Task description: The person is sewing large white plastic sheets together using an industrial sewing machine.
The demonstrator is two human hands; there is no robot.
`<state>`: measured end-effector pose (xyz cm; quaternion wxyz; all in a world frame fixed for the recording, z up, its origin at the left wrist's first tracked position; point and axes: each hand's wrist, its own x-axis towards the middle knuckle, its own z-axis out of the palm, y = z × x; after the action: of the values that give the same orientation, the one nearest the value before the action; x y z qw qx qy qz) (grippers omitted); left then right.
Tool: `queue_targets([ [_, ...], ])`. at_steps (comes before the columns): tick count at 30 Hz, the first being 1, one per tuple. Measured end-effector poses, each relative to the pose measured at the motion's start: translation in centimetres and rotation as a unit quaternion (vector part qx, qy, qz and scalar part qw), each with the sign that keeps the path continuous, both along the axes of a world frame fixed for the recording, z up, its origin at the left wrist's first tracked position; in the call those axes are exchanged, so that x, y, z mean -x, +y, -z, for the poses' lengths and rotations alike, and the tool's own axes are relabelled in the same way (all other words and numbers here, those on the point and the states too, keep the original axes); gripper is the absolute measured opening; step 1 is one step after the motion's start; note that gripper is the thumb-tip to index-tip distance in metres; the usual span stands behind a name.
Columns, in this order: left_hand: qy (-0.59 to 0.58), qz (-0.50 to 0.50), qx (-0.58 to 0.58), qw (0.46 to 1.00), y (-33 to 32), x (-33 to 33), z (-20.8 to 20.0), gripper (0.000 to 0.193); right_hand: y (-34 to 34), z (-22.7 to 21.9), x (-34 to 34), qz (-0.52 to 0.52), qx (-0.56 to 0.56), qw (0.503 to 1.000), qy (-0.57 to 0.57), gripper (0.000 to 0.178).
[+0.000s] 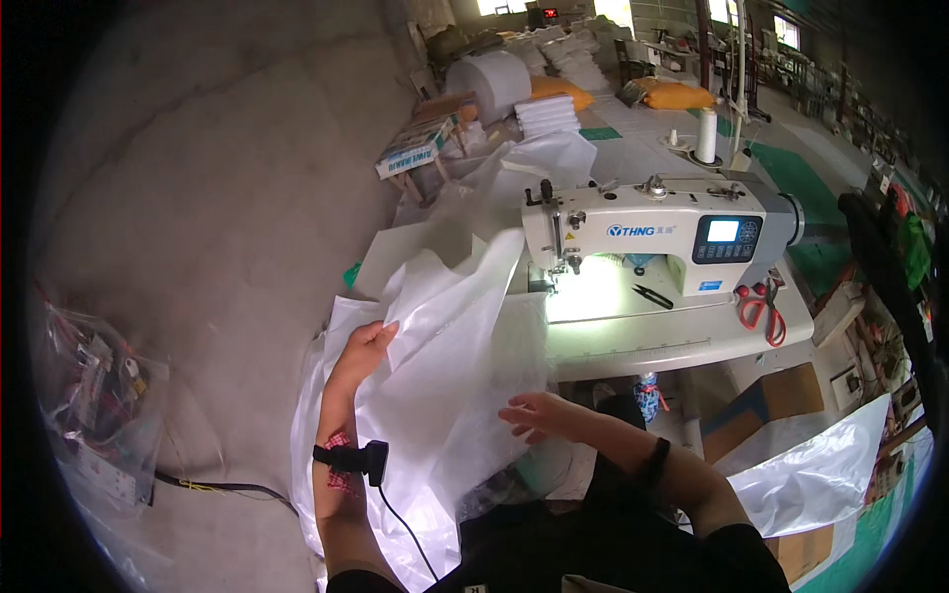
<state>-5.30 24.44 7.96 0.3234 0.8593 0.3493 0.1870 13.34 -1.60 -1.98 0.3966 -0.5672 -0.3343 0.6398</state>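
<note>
A large, thin white plastic sheet [440, 346] drapes from the left of a white sewing machine [633, 232] down over my lap. My left hand [371, 341] is closed on a raised fold of this sheet, near its left edge. Lower and to the right, my right hand [536, 415] hovers by the sheet with its fingers apart, holding nothing. The machine's lamp lights the needle area, where the sheet's upper part reaches. Black thread snips [652, 296] and red-handled scissors [763, 314] lie on the machine's table [633, 346].
A white thread cone [706, 138] stands behind the machine. Cardboard boxes [781, 395] and more plastic sheeting [816, 484] are at the right. Beyond are a big white roll [489, 84] and orange sacks [675, 95]. A clear bag [99, 395] and a black cable [227, 485] lie left.
</note>
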Motion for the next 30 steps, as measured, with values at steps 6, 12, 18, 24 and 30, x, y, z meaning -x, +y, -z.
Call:
queue_targets([
  [6, -0.088, -0.051, 0.302, 0.948, -0.8, -0.4, -0.9, 0.033, 4.3, 1.7, 3.8, 0.089, -0.139, 0.953, -0.253, 0.069],
  [12, -0.306, -0.029, 0.356, 0.882, 5.8, 5.4, 2.4, 0.039, 2.6, 6.1, 3.0, 0.126, -0.033, 0.980, -0.147, 0.051],
  [18, -0.129, -0.356, -0.186, 0.907, 13.9, 12.2, -0.4, 0.027, -0.1, 6.9, 2.8, 0.127, -0.055, 0.984, 0.108, 0.030],
  [24, -0.152, 0.060, -0.252, 0.954, 3.5, -1.4, -1.3, 0.027, 1.1, 6.2, 3.1, 0.167, 0.024, 0.954, 0.247, 0.034],
  [30, 0.020, 0.159, -0.328, 0.931, -3.5, -17.5, 8.1, 0.049, 0.8, 5.5, 3.2, 0.198, 0.024, 0.944, 0.263, 0.036],
])
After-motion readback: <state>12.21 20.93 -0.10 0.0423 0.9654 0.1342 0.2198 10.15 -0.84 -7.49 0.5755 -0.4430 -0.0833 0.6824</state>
